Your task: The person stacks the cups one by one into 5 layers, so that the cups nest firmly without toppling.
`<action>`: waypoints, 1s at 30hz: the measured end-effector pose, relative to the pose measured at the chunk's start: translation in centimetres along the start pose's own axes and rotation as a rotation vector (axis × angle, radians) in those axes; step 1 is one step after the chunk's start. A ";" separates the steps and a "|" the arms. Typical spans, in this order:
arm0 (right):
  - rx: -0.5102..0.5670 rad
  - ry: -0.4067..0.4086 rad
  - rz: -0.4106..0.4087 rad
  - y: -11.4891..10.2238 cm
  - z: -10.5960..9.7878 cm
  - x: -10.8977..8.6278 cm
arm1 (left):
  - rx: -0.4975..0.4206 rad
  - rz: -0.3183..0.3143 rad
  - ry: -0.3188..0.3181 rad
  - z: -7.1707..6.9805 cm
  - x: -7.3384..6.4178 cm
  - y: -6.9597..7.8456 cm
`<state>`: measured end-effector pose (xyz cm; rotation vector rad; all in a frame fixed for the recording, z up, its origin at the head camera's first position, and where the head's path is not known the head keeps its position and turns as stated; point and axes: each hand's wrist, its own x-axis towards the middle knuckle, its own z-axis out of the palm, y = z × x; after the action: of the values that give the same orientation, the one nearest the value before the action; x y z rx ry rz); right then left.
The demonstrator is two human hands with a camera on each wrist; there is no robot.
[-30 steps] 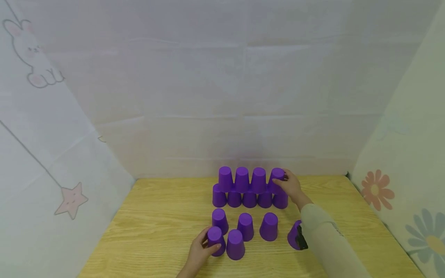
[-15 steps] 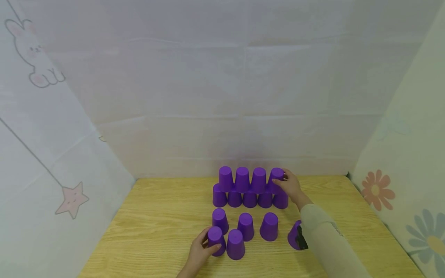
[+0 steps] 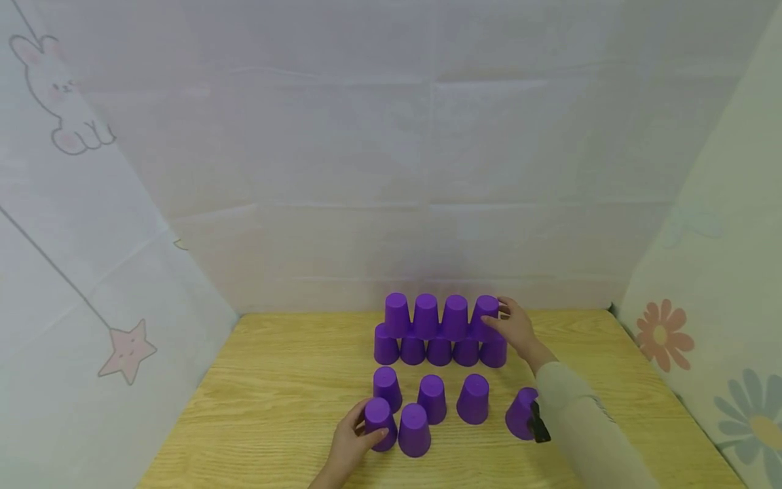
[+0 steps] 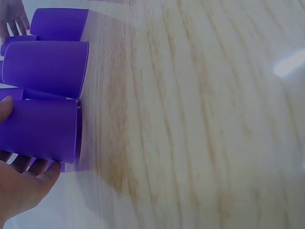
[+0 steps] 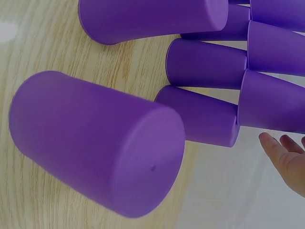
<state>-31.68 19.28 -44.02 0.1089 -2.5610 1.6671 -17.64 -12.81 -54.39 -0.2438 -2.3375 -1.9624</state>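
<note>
At the table's front, my left hand (image 3: 349, 443) holds an upside-down purple cup (image 3: 379, 424), thumb on its near side and fingers on the far side. The left wrist view shows the same cup (image 4: 40, 129) between thumb and fingers. My right hand (image 3: 516, 329) is at the rightmost upper cup (image 3: 485, 314) of a two-tier stack. In the right wrist view a narrow gap shows between the right hand (image 5: 288, 160) and that upper cup (image 5: 274, 102); its fingers are loosely extended. The upper cups straddle the lower row (image 3: 438, 350) of several cups.
Several loose upside-down cups stand before the stack: one front cup (image 3: 414, 431) beside the left hand, one middle cup (image 3: 473, 399), and a right cup (image 3: 520, 414) partly behind a black strap piece (image 3: 539, 424) at my right sleeve. A white sheet (image 3: 427, 170) hangs behind the table (image 3: 275, 394).
My right hand and sleeve have shifted slightly right, easing off the rightmost upper cup, which stays on the stack. The left hand keeps its place on its cup.
</note>
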 end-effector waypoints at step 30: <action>0.057 -0.101 -0.070 1.8 -1.5 -4.4 | 0.068 0.033 -0.009 -2.7 1.9 2.7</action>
<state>-27.48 21.44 -45.54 0.2905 -2.5481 1.7519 -19.15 -14.85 -51.01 -0.2853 -2.3852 -1.8670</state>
